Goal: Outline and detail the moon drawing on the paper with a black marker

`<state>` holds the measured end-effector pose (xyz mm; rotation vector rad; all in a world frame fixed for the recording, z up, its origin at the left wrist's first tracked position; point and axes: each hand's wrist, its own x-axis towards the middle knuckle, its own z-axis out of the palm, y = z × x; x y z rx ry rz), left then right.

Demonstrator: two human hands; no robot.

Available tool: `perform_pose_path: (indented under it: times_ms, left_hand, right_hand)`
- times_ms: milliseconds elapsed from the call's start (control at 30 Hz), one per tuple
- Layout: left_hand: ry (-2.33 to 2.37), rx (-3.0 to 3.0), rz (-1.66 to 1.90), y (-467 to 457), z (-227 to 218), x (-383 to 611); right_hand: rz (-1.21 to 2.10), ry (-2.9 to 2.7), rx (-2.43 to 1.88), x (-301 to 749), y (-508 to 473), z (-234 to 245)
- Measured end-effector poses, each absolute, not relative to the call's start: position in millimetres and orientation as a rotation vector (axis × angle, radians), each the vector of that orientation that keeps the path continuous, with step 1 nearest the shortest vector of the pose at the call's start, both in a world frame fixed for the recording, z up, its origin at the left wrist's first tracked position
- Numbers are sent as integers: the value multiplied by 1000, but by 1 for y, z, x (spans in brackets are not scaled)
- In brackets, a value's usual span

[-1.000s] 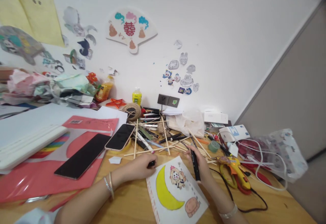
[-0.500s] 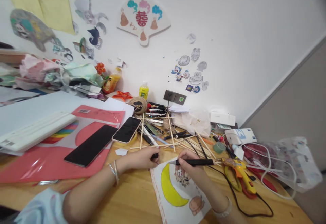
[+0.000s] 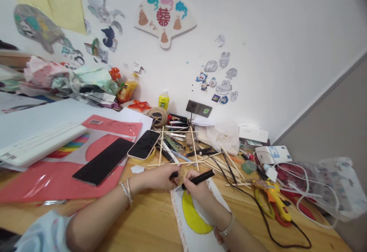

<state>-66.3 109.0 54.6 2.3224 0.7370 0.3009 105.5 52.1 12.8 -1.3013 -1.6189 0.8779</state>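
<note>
My right hand (image 3: 197, 193) grips a black marker (image 3: 205, 176), its tip end low and to the left, over the top of a sheet of paper (image 3: 179, 221). On that sheet is a yellow crescent moon (image 3: 193, 219); my right hand and wrist cover most of the small drawings beside it. My left hand (image 3: 163, 177) rests at the sheet's upper left corner, fingers curled around a short black piece (image 3: 173, 175) that looks like a marker cap. The two hands are close together.
Thin wooden sticks (image 3: 197, 163) and several pens lie behind my hands. A yellow hot glue gun (image 3: 276, 200) with a black cord is on the right. Two phones, a black one (image 3: 103, 162) and another (image 3: 144, 144), lie left beside a red folder (image 3: 34, 183).
My right hand has moved left with the marker, toward my left hand, and the marker is now tilted. It now covers drawings that showed before. My left hand stays nearly in place.
</note>
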Motion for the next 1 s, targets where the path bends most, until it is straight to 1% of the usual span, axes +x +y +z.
perform_pose_path:
  times_ms: [233,300,567,767,1000]
  left_hand:
    - [872,2009,34,104,62,-73]
    - [915,2007,4,104,61,-75]
    - [841,2037,94,109,54,-76]
    - [846,2315,227,109,51,-71]
    - [902,2382,203,105,54,-69]
  right_hand:
    - [918,-1584,-1301,102,48,15]
    - [916,-1581,-1301,101,46,18]
    - [920,-1572,-1313,100,45,21]
    - [814,-1642,-1381,103,46,17]
    - [825,-1676,-1330,102,46,18]
